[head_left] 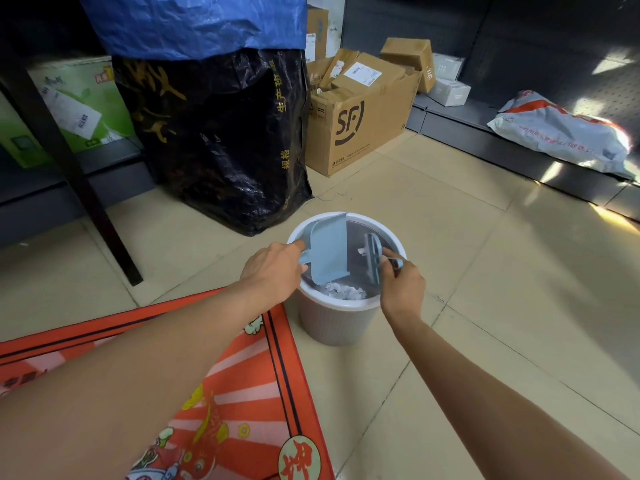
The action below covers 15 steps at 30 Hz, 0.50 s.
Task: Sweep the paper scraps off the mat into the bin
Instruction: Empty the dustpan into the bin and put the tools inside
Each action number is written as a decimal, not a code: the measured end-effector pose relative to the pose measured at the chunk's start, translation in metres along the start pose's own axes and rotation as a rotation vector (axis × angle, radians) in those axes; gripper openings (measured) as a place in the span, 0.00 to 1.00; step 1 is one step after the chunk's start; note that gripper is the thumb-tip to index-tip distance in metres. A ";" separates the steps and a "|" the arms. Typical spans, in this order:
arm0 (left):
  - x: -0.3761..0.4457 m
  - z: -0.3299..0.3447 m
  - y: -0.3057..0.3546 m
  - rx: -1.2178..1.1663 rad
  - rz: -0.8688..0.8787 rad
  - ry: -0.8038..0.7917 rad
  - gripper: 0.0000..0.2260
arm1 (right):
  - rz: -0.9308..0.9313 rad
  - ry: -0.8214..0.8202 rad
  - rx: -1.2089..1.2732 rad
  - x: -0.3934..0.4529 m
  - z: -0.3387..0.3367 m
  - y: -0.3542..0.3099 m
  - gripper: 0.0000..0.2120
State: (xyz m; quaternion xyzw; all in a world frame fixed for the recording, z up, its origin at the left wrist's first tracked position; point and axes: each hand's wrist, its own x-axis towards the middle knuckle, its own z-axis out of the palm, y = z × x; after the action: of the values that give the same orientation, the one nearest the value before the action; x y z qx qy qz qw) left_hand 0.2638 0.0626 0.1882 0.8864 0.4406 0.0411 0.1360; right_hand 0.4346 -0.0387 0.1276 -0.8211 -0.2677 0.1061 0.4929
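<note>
- We have the dustpan [327, 252] in our left hand [273, 271], fingers wrapped round its handle, and it is tipped steeply, mouth down, over the bin [332, 323].
- Our right hand [401, 289] pinches the handle of the brush [373, 258], which sits upright inside the bin's rim, just beside the pan.
- The scraps [346, 292] lie as a white heap at the bottom of the bin, below the pan's lip; we judge the emptying is nearly done.
- The mat [249, 393] lies on the floor to the left, its corner near the bin's base. We see no scraps on the part in view, though our left arm hides much of it.
- The risk, as we see it: any paper clinging to the pan could drop on the tiles if we lift the pan away while it is tilted towards the rim.
- A hard knock of the brush or pan against the wall could tip the light bin.
- Loose scraps could also stick in the bristles and be carried back to the mat.
</note>
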 end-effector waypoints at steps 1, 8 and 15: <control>0.000 0.000 -0.001 0.007 0.002 0.002 0.10 | 0.010 0.004 0.014 0.001 -0.002 0.002 0.15; 0.001 0.010 0.001 0.020 0.038 0.013 0.09 | 0.058 -0.042 0.127 -0.004 -0.003 -0.001 0.14; 0.000 0.021 -0.004 0.005 -0.016 0.014 0.11 | 0.092 -0.013 0.263 -0.001 -0.007 -0.009 0.19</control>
State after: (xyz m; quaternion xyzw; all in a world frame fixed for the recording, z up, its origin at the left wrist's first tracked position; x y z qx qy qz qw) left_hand 0.2650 0.0601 0.1666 0.8828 0.4488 0.0453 0.1311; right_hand 0.4335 -0.0411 0.1388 -0.7602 -0.2168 0.1682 0.5889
